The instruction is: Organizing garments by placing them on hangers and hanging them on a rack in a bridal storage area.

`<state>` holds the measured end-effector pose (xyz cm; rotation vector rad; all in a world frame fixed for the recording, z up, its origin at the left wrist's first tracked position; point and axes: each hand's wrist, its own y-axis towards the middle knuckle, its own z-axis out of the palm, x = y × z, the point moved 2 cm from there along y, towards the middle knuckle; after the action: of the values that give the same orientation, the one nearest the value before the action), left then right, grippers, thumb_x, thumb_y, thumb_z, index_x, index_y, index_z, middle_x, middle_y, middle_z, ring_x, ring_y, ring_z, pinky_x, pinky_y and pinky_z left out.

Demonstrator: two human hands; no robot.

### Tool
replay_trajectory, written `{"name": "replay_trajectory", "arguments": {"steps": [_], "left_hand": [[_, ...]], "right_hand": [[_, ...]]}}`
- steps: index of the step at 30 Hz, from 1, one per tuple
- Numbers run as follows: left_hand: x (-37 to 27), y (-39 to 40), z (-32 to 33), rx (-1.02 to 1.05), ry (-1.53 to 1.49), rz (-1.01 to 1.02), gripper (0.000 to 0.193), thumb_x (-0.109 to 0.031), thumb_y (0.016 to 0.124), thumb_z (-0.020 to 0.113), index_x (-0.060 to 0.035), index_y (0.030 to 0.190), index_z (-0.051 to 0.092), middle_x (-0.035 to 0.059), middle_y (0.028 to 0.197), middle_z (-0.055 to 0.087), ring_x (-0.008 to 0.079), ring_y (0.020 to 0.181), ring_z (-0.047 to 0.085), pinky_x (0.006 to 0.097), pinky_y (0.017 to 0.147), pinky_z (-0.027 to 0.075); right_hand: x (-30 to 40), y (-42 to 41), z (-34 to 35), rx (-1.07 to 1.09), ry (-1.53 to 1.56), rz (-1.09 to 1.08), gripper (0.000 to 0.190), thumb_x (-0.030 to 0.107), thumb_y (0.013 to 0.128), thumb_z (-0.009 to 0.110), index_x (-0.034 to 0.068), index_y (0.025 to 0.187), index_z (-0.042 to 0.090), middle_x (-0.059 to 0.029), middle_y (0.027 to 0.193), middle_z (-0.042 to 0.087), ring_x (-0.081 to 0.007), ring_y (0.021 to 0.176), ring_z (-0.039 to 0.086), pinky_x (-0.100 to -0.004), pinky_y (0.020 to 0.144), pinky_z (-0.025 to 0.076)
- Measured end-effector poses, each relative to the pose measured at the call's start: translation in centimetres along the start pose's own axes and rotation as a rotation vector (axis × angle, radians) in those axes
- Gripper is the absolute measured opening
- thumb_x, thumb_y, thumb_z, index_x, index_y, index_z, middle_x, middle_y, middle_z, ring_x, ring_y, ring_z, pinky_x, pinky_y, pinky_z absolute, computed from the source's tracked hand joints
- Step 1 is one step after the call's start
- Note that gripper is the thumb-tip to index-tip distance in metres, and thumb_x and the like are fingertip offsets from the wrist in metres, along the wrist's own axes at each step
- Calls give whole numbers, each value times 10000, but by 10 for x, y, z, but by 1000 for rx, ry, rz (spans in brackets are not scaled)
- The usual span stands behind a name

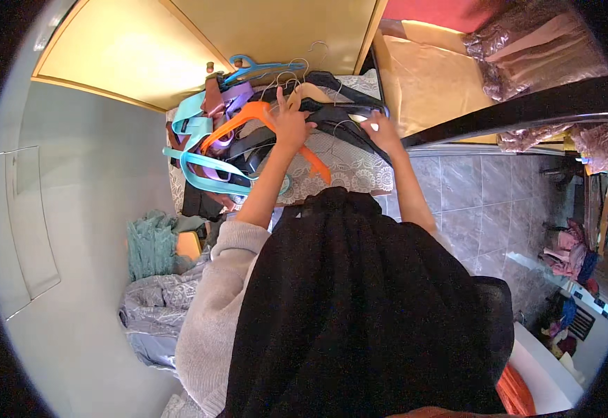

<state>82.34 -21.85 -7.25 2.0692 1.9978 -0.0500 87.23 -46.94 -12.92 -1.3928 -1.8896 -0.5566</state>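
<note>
Over a heap of clothes hangers, my left hand (289,125) has its index finger stretched out and its thumb apart. It lies over an orange hanger (251,112), near the end of a black hanger (335,108). Whether it grips anything is unclear. To the right, my right hand (385,135) has its fingertips closed at the right end of the black hangers. Metal hooks point in several directions among them. A pale wooden hanger (311,93) lies behind my left hand. At the far edge rests a blue hanger (267,68).
White lace cloth (356,175) covers the surface under the hangers. Turquoise straps (191,117), purple and brown ones crowd its left side. Yellow cabinet doors (283,31) stand behind, and a dark-edged shelf (455,112) borders the right. Grey floor tiles (460,183) show below.
</note>
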Motion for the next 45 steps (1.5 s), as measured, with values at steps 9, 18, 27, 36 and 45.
{"name": "replay_trajectory", "arguments": {"steps": [9, 18, 27, 36, 45], "left_hand": [[6, -10, -3, 84, 83, -28, 336, -406, 635, 736, -295, 952, 718, -64, 1473, 275, 357, 1387, 39, 708, 872, 168], [-1, -18, -11, 69, 21, -40, 307, -350, 613, 770, -234, 895, 730, -31, 1442, 319, 375, 1371, 81, 666, 928, 149], [2, -28, -5, 16, -34, -16, 295, -331, 646, 748, -209, 914, 723, -34, 1458, 292, 397, 1364, 101, 670, 922, 140], [7, -31, 2, -16, -47, -15, 295, -301, 630, 755, -206, 908, 716, -37, 1479, 252, 404, 1364, 95, 686, 919, 144], [7, -26, -14, -231, -122, 47, 296, -312, 651, 736, -222, 931, 702, -19, 1411, 372, 378, 1355, 162, 692, 909, 141]], "right_hand": [[59, 78, 11, 110, -431, 121, 370, 349, 822, 616, 215, 1166, 609, -148, 1464, 250, -387, 1356, 178, -694, 962, 236], [1, 106, 31, 209, -192, 83, 396, 416, 743, 684, 209, 1080, 658, -41, 1451, 324, -399, 1338, 222, -713, 935, 244], [19, 96, 29, 173, 114, -72, 368, 243, 733, 740, 18, 1016, 669, -157, 1401, 386, -273, 1187, 491, -326, 979, 382], [29, 102, 38, 209, 301, -69, 524, 351, 749, 689, -51, 1077, 617, -204, 1391, 374, -303, 1275, 394, -331, 1024, 329], [24, 96, 43, -14, 325, -81, 352, 334, 797, 659, -11, 867, 675, -127, 1350, 459, -350, 1248, 416, -359, 1014, 345]]}}
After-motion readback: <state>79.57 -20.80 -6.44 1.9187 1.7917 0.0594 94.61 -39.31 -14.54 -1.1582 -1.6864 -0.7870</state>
